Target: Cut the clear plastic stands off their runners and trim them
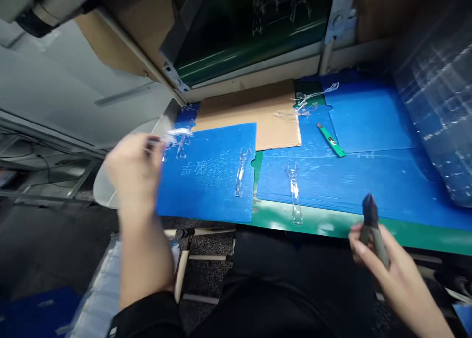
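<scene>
My left hand, smeared by motion, is raised over the left end of the workbench. Its fingers are closed on a clear plastic piece, whose outline is blurred. In my right hand, at the front edge on the right, is a pair of pliers with dark jaws pointing up and away from me. Two narrow clear plastic parts lie apart between my hands: one on the blue sheet, the other across the sheet's front edge and the green surface.
Behind lie a brown cardboard sheet, branching clear plastic scraps and a green utility knife. A green conveyor belt ends above the bench. A white bin stands left; a stack wrapped in clear plastic stands right.
</scene>
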`<action>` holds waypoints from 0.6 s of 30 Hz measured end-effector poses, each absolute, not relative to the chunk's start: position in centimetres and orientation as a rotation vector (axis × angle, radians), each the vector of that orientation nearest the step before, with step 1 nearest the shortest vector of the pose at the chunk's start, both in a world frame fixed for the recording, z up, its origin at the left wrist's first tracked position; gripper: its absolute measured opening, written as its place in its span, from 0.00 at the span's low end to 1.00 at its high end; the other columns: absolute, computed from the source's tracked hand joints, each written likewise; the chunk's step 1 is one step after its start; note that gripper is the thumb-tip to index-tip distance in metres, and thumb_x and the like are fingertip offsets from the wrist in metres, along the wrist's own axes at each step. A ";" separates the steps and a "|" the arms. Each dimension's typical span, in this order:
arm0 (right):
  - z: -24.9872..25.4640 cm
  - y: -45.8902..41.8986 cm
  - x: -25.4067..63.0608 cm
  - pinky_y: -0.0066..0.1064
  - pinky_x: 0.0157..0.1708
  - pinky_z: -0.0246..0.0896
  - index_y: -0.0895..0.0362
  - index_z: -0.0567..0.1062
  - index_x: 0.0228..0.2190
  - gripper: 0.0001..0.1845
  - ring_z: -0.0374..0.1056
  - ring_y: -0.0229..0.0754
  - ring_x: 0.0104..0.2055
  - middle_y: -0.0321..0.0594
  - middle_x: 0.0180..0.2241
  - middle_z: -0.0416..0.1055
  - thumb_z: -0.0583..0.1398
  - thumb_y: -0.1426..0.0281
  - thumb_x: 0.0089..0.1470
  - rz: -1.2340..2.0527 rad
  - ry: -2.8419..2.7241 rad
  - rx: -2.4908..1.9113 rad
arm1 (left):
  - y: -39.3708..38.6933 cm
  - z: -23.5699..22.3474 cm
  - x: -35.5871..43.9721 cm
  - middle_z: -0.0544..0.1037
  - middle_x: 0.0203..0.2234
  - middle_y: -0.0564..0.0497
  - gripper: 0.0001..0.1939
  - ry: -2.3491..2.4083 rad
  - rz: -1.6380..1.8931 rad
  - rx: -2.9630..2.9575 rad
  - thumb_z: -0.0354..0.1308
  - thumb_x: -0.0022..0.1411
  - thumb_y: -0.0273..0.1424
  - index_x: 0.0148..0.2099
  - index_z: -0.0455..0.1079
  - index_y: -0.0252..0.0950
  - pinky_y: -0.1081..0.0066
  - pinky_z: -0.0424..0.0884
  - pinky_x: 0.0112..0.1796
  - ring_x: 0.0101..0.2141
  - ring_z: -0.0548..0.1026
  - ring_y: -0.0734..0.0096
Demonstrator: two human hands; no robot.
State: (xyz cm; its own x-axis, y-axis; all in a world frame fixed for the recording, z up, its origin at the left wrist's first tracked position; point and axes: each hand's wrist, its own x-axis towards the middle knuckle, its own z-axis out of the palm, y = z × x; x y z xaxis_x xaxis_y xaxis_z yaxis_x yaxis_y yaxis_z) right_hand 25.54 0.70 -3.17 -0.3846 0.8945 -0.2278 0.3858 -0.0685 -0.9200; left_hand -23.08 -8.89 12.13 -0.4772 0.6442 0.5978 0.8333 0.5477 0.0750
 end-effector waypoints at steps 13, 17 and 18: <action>-1.7 22.8 17.8 0.58 0.55 0.59 0.74 0.73 0.55 0.27 0.60 0.73 0.63 0.77 0.58 0.67 0.56 0.60 0.73 -0.059 -2.286 -1.809 | 0.2 1.8 -3.6 0.80 0.31 0.43 0.22 -2.779 -0.584 -1.926 0.63 0.70 0.52 0.35 0.72 0.38 0.67 0.67 0.33 0.32 0.79 0.57; -2.1 22.2 14.7 0.60 0.58 0.54 0.71 0.72 0.57 0.29 0.54 0.72 0.65 0.74 0.62 0.63 0.52 0.56 0.76 -0.156 -2.356 -1.702 | 3.7 -0.3 -0.8 0.79 0.30 0.43 0.17 -2.881 -0.875 -1.950 0.65 0.71 0.38 0.31 0.67 0.39 0.65 0.70 0.37 0.36 0.81 0.54; -2.2 22.0 13.8 0.59 0.58 0.55 0.70 0.73 0.57 0.29 0.54 0.71 0.65 0.73 0.62 0.63 0.52 0.55 0.76 -0.149 -2.385 -1.662 | 3.9 -0.4 -1.2 0.79 0.29 0.44 0.17 -2.874 -0.929 -1.979 0.65 0.70 0.37 0.30 0.66 0.39 0.65 0.70 0.36 0.35 0.80 0.55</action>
